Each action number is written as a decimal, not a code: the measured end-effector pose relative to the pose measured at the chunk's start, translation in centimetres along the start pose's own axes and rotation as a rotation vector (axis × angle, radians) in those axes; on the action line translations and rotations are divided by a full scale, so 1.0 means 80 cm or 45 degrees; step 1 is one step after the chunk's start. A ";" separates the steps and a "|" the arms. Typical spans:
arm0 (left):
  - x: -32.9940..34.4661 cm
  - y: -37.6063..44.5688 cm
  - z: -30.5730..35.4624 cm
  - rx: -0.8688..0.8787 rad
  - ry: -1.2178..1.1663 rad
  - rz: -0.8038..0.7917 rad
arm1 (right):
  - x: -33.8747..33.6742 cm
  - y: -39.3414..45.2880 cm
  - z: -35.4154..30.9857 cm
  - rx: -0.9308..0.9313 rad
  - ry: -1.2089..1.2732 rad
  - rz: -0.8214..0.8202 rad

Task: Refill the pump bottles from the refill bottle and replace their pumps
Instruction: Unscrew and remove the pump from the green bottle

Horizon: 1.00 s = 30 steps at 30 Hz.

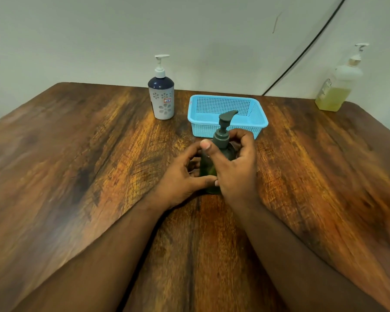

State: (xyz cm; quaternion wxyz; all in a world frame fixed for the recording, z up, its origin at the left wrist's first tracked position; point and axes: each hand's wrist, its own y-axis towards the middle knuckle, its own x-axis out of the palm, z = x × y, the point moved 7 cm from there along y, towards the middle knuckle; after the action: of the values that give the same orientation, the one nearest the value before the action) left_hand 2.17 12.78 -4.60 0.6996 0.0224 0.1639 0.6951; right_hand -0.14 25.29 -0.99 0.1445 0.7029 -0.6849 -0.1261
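Dark green pump bottle (208,170), frame centre on worktop (77,176) — left hand (178,183) gripping its body, right hand (236,167) curling round the grey pump (223,131) collar — risking a tip or spill if twisting outpaces the steadying grip.

Centre of the table (77,176), a pump bottle (208,167) stands upright, left hand (180,176) curled round its left side, right hand (236,167) on its right, fingers up at the pump collar (221,139). Just behind it sits a basket (227,113). Left of the basket, near the wall (99,37), stands a second pump bottle (161,95). Far right, at the back edge, stands a third bottle (338,86).
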 end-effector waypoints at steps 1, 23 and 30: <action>0.001 -0.001 0.001 0.003 -0.019 -0.006 | -0.001 0.000 0.001 -0.006 0.013 -0.003; 0.002 -0.001 0.004 0.036 -0.022 -0.004 | -0.006 0.006 0.005 -0.003 0.180 -0.096; 0.002 -0.001 0.009 0.033 -0.021 -0.009 | 0.000 0.000 0.004 0.003 0.352 -0.197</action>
State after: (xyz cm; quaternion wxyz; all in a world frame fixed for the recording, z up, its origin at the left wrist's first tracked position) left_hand 2.41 13.08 -4.00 0.7030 0.0366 0.1671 0.6903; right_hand -0.28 25.29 -1.25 0.2264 0.7644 -0.6024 -0.0383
